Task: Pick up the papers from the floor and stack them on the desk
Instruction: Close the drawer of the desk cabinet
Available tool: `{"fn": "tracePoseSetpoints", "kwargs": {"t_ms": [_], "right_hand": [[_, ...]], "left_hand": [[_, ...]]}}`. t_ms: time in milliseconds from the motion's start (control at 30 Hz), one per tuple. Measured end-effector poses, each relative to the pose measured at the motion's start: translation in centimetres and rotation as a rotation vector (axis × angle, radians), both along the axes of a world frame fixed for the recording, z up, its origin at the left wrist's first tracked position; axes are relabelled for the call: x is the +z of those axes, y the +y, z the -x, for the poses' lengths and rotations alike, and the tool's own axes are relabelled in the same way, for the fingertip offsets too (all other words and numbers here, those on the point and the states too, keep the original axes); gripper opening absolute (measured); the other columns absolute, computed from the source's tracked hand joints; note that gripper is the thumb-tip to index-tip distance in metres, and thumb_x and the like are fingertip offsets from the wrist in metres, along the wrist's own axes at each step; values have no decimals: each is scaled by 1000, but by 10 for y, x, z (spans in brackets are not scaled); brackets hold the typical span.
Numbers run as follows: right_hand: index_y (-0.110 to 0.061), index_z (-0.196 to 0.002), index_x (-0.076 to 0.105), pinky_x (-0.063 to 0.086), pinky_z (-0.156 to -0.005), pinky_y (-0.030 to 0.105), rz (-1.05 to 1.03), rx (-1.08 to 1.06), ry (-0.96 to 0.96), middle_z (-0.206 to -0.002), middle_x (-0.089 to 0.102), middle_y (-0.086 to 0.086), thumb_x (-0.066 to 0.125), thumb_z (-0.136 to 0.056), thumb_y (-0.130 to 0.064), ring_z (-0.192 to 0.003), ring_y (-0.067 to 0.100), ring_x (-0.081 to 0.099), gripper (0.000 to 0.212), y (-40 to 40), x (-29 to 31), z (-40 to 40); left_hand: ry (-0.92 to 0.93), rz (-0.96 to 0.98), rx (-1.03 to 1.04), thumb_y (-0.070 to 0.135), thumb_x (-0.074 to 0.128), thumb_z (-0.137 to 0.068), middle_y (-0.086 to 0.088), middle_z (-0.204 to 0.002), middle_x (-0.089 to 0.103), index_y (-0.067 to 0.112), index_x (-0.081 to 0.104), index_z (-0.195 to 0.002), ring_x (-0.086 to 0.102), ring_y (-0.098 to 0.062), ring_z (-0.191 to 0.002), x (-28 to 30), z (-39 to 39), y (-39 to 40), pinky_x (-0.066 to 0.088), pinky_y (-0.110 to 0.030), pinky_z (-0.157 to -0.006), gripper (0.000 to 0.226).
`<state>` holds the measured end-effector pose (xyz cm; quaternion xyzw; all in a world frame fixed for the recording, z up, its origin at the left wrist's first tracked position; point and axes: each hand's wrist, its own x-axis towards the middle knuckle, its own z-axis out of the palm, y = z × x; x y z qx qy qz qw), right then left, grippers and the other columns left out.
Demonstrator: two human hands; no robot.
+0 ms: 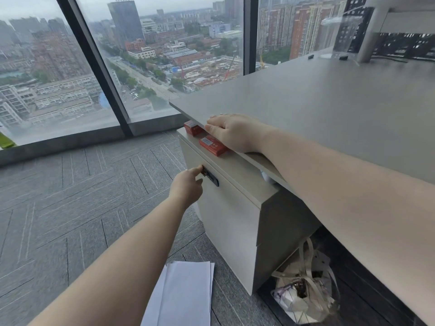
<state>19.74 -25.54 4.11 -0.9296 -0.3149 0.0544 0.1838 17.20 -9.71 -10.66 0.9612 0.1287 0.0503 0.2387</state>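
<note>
White papers [186, 292] lie in a loose pile on the grey carpet at the bottom centre, partly under my left forearm. The grey desk [329, 102] fills the right side. My right hand [231, 131] rests palm down on the desk's left edge, fingers curled over the rim and holding nothing loose. My left hand [188, 187] reaches to the black handle [211, 177] on the front of the beige cabinet [230, 227] under the desk, fingertips pinched at its upper end. Neither hand touches the papers.
Two red boxes [213, 145] sit on the cabinet top beneath the desk edge. A bin with a white bag of rubbish [303, 290] stands under the desk. A clear plastic container [339, 36] and a monitor stand [374, 31] occupy the far desk. Floor-to-ceiling windows line the back.
</note>
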Motion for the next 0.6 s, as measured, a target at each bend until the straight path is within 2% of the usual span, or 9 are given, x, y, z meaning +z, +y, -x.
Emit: {"fn": "tracePoseSetpoints", "kwargs": {"t_ms": [133,267,367,467,600], "right_hand": [[-13,-133,52,29,-113,42,-26,-16,12,-145,49,5,28,-98,-46,-136,25,40,53,0,-1,-1],[-13,-131,53,31,-111,42,-48,-18,25,-143,51,6,30,-98,-47,-133,26,43,53,0,-2,-2],[-14,-132,53,32,-111,43,-45,-21,25,-143,51,6,29,-97,-49,-132,26,44,55,0,-2,-3],[-16,-132,54,32,-111,43,-49,-10,22,-142,52,6,30,-96,-50,-132,26,45,55,1,-2,-4],[-16,-131,56,33,-111,43,-78,5,24,-142,53,6,33,-96,-49,-131,26,45,54,3,-3,-6]], "left_hand": [[-70,-195,-1,21,48,-94,-14,-119,68,16,64,-122,59,-33,-114,1,-4,-2,49,-38,-89,33],[-116,-398,-103,26,40,-98,-15,-97,70,8,66,-107,64,-34,-91,-5,-8,-1,41,-32,-66,33],[-139,-421,-133,24,37,-99,-15,-91,68,4,65,-96,64,-35,-84,-8,-10,2,42,-33,-65,35],[-163,-403,-139,20,38,-98,-12,-93,66,4,64,-97,64,-34,-83,-9,-8,1,47,-35,-65,30],[-189,-434,-86,8,40,-92,-10,-92,65,5,61,-96,64,-33,-78,-15,-4,-4,36,-31,-58,22]]}}
